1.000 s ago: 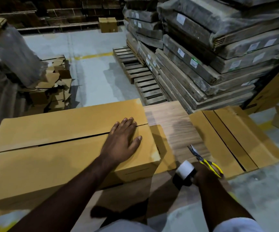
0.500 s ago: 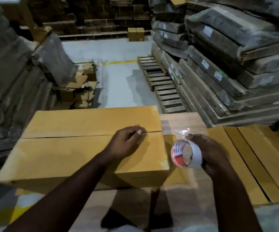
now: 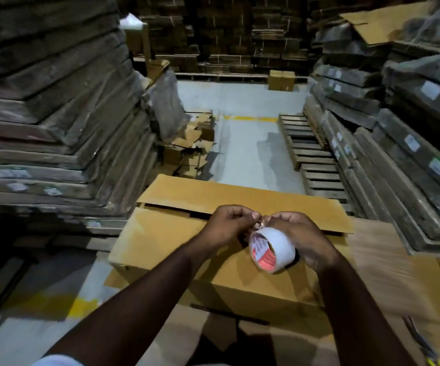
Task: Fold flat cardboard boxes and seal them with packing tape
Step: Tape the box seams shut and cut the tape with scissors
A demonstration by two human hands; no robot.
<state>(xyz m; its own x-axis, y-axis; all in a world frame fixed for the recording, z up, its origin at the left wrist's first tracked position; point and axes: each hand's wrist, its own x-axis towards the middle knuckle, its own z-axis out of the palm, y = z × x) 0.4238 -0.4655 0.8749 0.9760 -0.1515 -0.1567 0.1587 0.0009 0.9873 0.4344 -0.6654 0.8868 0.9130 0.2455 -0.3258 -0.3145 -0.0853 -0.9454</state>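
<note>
A long brown cardboard box (image 3: pixel 166 241) lies in front of me with its top flaps folded down; the far flap (image 3: pixel 240 202) stands slightly raised, leaving a dark gap along the seam. Above the box my right hand (image 3: pixel 302 239) grips a roll of packing tape (image 3: pixel 271 249) with a white outer face and a red-printed core. My left hand (image 3: pixel 226 225) pinches the loose end of the tape at the top of the roll, fingertips meeting those of the right hand.
Tall wrapped stacks of flat cardboard (image 3: pixel 55 114) rise at left, more stacks (image 3: pixel 398 128) at right. A wooden pallet (image 3: pixel 311 157) and cardboard scraps (image 3: pixel 190 146) lie on the grey floor beyond. Yellow-handled scissors (image 3: pixel 424 350) lie at bottom right on flat cardboard sheets (image 3: pixel 398 286).
My left hand has left the box top and joined the tape roll. My right hand lifted the roll from beside the scissors to above the box. The view swung left.
</note>
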